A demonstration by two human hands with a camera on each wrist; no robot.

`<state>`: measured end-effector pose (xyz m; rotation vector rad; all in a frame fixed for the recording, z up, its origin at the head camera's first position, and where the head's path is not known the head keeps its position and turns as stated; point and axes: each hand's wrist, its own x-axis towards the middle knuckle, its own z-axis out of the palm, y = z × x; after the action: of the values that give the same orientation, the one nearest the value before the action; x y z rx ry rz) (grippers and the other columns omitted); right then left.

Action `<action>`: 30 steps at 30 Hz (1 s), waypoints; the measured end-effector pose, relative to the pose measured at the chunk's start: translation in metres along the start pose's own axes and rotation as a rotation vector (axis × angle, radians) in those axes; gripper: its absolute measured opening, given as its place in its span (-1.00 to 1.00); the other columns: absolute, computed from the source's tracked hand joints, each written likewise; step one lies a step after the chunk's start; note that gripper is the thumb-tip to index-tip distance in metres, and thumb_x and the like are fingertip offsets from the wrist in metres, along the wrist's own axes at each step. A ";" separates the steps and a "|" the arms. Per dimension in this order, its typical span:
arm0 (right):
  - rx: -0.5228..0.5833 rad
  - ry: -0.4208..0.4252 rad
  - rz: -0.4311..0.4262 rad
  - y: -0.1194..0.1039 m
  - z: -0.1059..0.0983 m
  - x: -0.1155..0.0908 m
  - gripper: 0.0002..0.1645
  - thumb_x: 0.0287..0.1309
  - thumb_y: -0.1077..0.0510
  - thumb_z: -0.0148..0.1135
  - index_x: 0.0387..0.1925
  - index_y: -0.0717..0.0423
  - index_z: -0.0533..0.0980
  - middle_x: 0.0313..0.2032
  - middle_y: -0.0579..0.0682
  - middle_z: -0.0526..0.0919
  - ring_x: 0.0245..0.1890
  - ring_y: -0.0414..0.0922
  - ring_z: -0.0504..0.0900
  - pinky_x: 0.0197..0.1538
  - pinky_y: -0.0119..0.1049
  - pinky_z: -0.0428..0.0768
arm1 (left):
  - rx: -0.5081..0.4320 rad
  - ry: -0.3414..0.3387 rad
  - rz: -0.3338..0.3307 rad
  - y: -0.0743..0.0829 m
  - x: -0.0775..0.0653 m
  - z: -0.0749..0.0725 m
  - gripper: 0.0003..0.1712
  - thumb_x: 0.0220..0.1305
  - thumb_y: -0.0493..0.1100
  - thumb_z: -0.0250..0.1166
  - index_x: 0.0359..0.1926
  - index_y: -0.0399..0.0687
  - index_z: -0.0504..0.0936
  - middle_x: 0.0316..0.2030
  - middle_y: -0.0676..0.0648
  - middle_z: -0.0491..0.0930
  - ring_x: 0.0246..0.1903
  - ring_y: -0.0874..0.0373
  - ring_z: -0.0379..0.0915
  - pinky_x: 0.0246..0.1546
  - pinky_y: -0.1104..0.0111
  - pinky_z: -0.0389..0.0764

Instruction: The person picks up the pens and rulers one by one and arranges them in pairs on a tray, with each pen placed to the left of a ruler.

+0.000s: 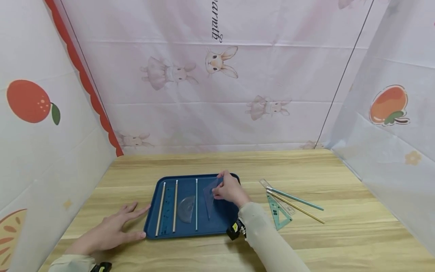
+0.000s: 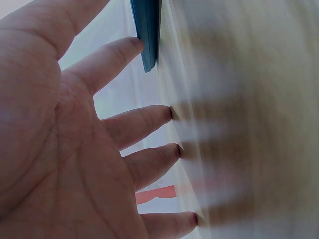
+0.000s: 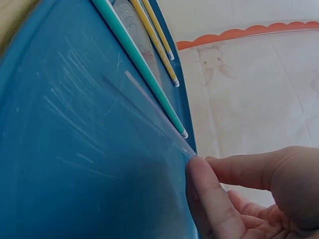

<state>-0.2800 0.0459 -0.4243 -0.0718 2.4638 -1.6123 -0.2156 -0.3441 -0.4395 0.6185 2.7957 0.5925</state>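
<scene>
My right hand (image 1: 231, 189) pinches a clear, purple-tinted set square (image 1: 209, 196) between thumb and fingers over the right part of the blue tray (image 1: 221, 223). In the right wrist view the set square (image 3: 158, 113) shows edge-on, tilted, beside the teal pencil (image 3: 142, 69). Fingers spread, my left hand (image 1: 110, 230) rests at the tray's left side, with fingertips right at the rim. From left to right, the tray holds a gold pencil (image 1: 160, 209), a teal ruler (image 1: 167, 215), another gold pencil (image 1: 175, 206), a clear protractor (image 1: 185, 209) and the teal pencil.
Right of the tray, a loose pile lies on the wooden table (image 1: 340, 241): a clear ruler (image 1: 288, 209), a teal set square (image 1: 276, 219), a teal pencil (image 1: 300, 199) and a gold pencil (image 1: 302, 210). Printed cloth walls stand at the back and both sides.
</scene>
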 end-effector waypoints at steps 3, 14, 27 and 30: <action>-0.009 0.003 0.009 -0.002 0.001 0.000 -0.36 0.36 0.42 0.36 0.37 0.31 0.31 -0.23 0.19 0.65 -0.38 -0.07 0.80 -0.16 -0.21 0.84 | 0.001 0.001 0.001 0.000 0.000 0.000 -0.02 0.32 0.40 0.42 0.64 0.22 0.34 0.58 -0.58 0.13 0.48 -0.82 -0.04 0.03 -0.82 0.11; -0.054 0.016 0.047 -0.003 0.006 0.002 -0.37 0.35 0.38 0.40 0.35 0.28 0.33 -0.29 0.15 0.64 -0.40 -0.05 0.81 -0.14 -0.17 0.83 | -0.001 0.011 -0.005 0.000 -0.001 0.002 -0.01 0.30 0.41 0.42 0.64 0.22 0.35 0.58 -0.57 0.14 0.48 -0.82 -0.04 0.03 -0.82 0.12; -0.026 0.017 0.079 -0.004 0.010 0.003 -0.34 0.35 0.38 0.39 0.38 0.27 0.33 -0.28 0.16 0.62 -0.38 -0.04 0.80 -0.11 -0.13 0.83 | 0.016 0.007 -0.012 0.001 0.000 0.001 -0.01 0.32 0.38 0.43 0.63 0.16 0.35 0.59 -0.58 0.12 0.48 -0.82 -0.04 0.03 -0.82 0.13; -0.023 0.016 0.088 -0.005 0.010 0.003 -0.33 0.35 0.39 0.39 0.39 0.27 0.33 -0.27 0.17 0.62 -0.37 -0.02 0.80 -0.10 -0.12 0.83 | 0.006 0.003 -0.014 0.001 0.000 0.000 -0.01 0.32 0.37 0.43 0.64 0.16 0.35 0.59 -0.58 0.11 0.49 -0.82 -0.06 0.03 -0.83 0.11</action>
<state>-0.2817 0.0342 -0.4247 0.0454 2.4608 -1.5541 -0.2147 -0.3436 -0.4396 0.5998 2.8031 0.5833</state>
